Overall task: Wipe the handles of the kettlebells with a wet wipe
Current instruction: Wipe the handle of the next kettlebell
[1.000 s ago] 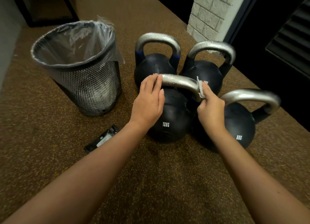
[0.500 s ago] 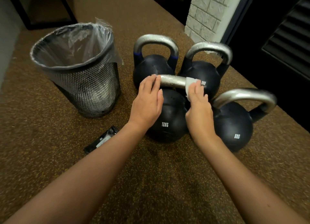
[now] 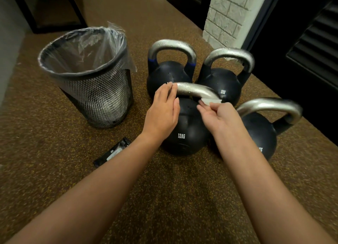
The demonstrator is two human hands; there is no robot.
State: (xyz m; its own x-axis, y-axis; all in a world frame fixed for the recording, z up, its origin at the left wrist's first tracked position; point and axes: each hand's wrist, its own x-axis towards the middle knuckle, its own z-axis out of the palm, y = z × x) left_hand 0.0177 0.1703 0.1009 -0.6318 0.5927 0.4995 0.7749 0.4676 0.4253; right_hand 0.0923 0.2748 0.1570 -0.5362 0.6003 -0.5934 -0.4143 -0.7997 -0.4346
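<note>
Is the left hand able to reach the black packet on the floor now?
Probably yes. The packet lies bare on the floor beside the left forearm, nothing over it. The left hand only rests on the 12 kg kettlebell's handle, so it could let go.

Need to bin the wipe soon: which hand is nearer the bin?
Left. The left hand rests on the 12KG kettlebell's handle, just right of the bin. The right hand, pinching the wipe, is farther right.
</note>
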